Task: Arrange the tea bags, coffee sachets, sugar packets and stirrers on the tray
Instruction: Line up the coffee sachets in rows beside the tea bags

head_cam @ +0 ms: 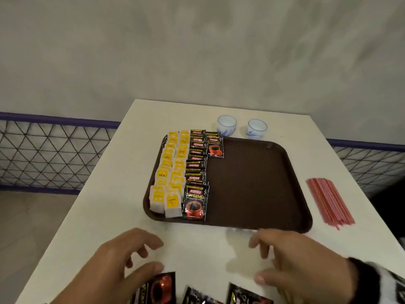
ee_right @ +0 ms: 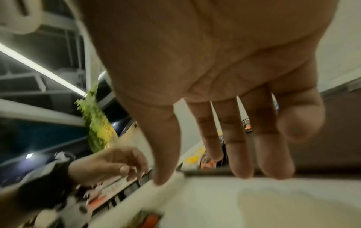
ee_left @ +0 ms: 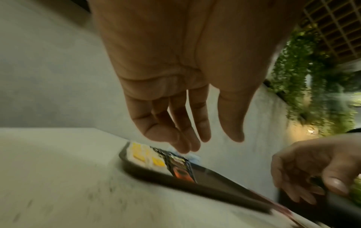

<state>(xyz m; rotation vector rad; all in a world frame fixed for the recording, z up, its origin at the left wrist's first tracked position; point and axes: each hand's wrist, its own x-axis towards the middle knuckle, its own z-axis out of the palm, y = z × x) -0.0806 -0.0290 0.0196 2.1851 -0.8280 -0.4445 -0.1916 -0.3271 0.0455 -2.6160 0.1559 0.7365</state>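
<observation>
A brown tray [head_cam: 252, 183] lies on the white table. Its left side holds two columns of yellow tea bags [head_cam: 168, 172]. Beside them is a column of black coffee sachets [head_cam: 196, 200], and a second short column starts at the far edge. Red stirrers [head_cam: 328, 200] lie in a bundle on the table right of the tray. Loose coffee sachets [head_cam: 162, 288] lie at the near table edge. My left hand [head_cam: 140, 257] hovers just above them, fingers relaxed and empty, as the left wrist view [ee_left: 195, 138] also shows. My right hand [head_cam: 263, 260] hovers near the tray's front rim, fingers spread [ee_right: 242, 154], holding nothing.
Two small white cups [head_cam: 226, 125] [head_cam: 256, 128] stand beyond the tray's far edge. The right half of the tray is bare. A wire-mesh fence [head_cam: 43, 150] runs behind the table on both sides, and a plain wall rises behind it.
</observation>
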